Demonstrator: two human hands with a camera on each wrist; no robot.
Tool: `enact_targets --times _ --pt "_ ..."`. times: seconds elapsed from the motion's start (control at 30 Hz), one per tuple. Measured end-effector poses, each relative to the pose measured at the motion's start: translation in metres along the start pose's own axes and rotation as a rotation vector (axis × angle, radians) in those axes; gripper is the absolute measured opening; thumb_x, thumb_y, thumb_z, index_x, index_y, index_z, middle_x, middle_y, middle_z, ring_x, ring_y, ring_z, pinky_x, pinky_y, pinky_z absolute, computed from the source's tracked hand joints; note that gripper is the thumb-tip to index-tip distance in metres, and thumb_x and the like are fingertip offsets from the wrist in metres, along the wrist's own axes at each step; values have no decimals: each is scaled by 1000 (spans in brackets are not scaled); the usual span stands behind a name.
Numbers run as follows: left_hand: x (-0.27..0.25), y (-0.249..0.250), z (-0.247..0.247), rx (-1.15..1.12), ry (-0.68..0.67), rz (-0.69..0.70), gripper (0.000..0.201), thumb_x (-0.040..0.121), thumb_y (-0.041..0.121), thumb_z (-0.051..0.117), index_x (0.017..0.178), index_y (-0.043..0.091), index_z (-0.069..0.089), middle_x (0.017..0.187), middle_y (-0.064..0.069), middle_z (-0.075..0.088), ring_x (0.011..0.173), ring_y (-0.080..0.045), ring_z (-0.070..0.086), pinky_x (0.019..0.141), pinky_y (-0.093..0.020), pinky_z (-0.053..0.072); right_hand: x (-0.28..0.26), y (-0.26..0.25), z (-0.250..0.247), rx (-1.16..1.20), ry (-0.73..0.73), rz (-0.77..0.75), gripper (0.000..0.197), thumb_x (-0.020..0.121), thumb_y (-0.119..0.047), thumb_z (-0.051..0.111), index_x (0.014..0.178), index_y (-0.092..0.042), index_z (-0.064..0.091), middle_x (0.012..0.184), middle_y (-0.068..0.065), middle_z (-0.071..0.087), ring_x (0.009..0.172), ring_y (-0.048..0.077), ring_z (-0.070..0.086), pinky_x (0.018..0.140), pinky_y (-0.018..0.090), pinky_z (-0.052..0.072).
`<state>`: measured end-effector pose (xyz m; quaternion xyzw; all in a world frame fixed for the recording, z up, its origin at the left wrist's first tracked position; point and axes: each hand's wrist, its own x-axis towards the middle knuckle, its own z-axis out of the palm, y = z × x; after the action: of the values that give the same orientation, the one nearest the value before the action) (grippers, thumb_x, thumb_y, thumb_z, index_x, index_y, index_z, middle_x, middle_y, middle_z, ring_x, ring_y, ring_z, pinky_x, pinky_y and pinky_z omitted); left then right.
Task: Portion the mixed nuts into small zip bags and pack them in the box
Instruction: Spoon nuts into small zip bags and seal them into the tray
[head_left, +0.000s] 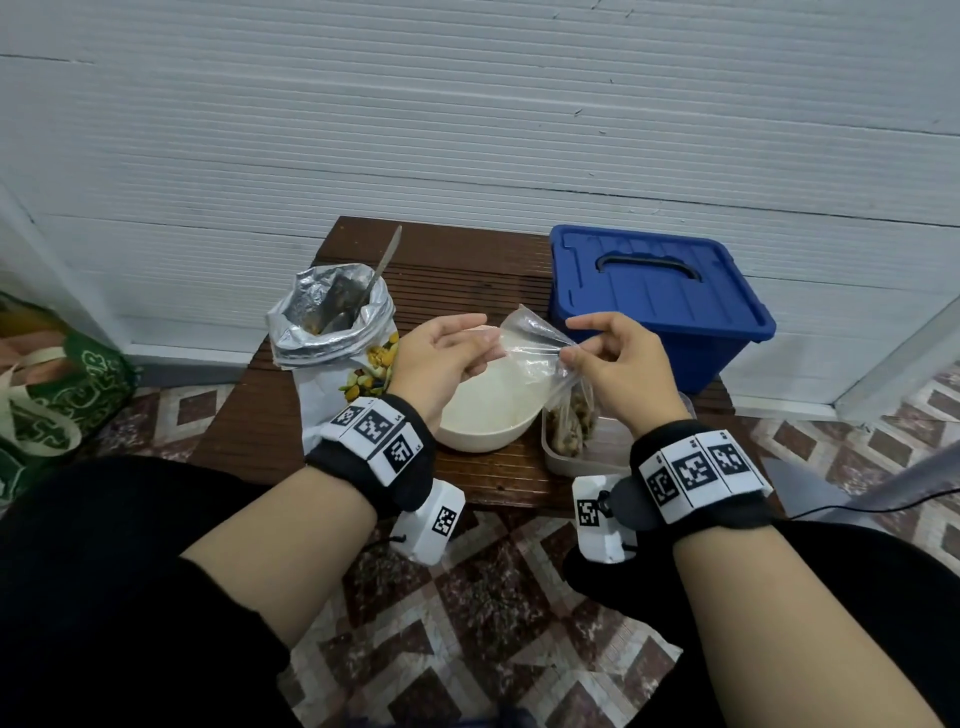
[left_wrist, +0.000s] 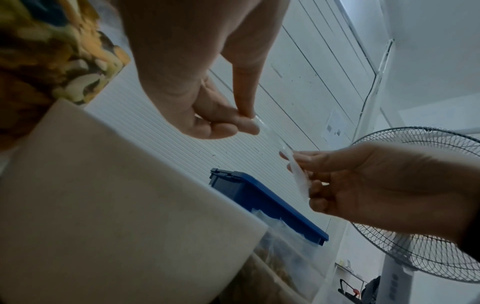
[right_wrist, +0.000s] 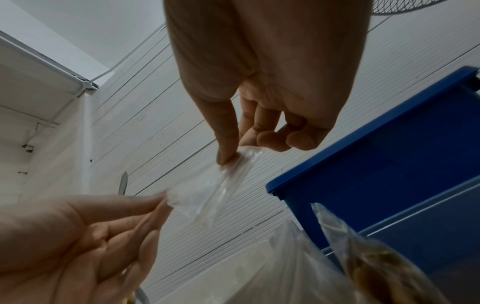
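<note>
Home room: patterned tile floor (head_left: 467, 613), white panelled wall (head_left: 467, 130), standing fan (left_wrist: 420, 205), cloth shopping bag (head_left: 57, 395) in corner.

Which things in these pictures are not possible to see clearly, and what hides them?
- Spoon bowl: head view, sunk inside the foil nut bag.
- Blue box contents: all views, its lid is shut.
- Filled bags count: head view, partly behind the right hand; blurred in the right wrist view.
- Whether the clear zip bag is open: left hand and right hand pinch it; the film is too transparent.
</note>
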<state>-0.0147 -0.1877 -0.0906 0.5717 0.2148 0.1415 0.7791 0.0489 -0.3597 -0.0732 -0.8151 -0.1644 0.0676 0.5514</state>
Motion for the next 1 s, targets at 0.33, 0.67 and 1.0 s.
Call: enact_targets --times 0.33,0.67,1.0 --pt "2 4 -4 32 -12 -10 17 90 3 62 103 15 62 93 -6 66 84 -12 65 76 -21 54 -3 -1 -8 6 -37 58 28 82 -18 72 108 -21 62 82 12 71 65 10 62 61 20 45" --pt "4 -3 1 1248 -563 639 106 56 64 78 146 32 31 150 12 32 139 -12 23 116 -41 17 -4 -2 -2 -73 -77 13 30 81 -15 73 105 -24 58 62 -4 61 56 2 56 58 14 42" --pt "3 0 5 1169 -457 590 74 64 56 80 128 34 52 115 22 53 119 -7 45 108 -42 26 -5 -7 -2 -7 -27 42 16 91 -32 60 100 -20 59 71 -4 67 56 -3 57 60 20 45"
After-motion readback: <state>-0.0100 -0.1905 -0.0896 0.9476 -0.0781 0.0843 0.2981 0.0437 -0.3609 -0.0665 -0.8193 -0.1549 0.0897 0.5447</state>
